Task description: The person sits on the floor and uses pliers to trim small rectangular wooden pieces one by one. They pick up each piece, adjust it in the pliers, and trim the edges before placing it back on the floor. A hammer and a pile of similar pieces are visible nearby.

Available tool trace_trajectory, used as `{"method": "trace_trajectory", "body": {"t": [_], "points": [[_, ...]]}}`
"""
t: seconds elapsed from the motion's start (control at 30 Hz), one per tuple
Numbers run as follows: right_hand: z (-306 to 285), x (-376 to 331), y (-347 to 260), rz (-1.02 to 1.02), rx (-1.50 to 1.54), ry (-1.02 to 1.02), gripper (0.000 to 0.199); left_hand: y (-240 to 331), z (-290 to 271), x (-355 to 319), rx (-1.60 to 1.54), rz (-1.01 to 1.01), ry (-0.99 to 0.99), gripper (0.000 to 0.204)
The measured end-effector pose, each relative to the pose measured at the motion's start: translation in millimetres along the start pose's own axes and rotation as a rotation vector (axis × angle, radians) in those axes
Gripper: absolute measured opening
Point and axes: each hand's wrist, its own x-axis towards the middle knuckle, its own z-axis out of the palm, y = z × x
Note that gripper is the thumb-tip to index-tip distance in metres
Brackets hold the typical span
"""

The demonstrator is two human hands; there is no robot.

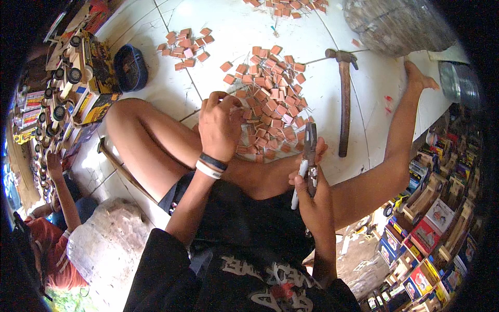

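Observation:
My left hand (221, 125) is closed in a pinch at the left edge of a pile of small terracotta-coloured blocks (273, 99). What its fingers hold, if anything, is too small to make out. Thin wires or nails stick out of many of the blocks. My right hand (314, 200) grips a pair of pliers (310, 143), jaws pointing up and away from me, at the pile's near right edge. To the right of the pile lies a hammer (344, 104) with a wooden handle.
Smaller groups of blocks lie at far left (185, 47) and at the far edge. A dark blue tub (130, 68) and wooden toy trucks (75, 75) stand left; more toy trucks (426, 197) are right. A large stump (397, 26) is far right. Another person (57, 244) sits lower left.

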Motion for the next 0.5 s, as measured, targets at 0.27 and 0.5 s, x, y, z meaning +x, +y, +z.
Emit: {"method": "trace_trajectory", "body": {"t": [0.27,0.5], "points": [[5.7,-11.5,-17.6,-0.001,-0.018,-0.060,0.036,31.2,-30.3,-6.5,-1.190,-0.369,-0.200,0.018],[9.3,-16.6,-31.8,-0.024,0.011,-0.118,0.035,53.2,-20.5,-21.1,-1.266,-0.250,-0.276,0.019]]}}
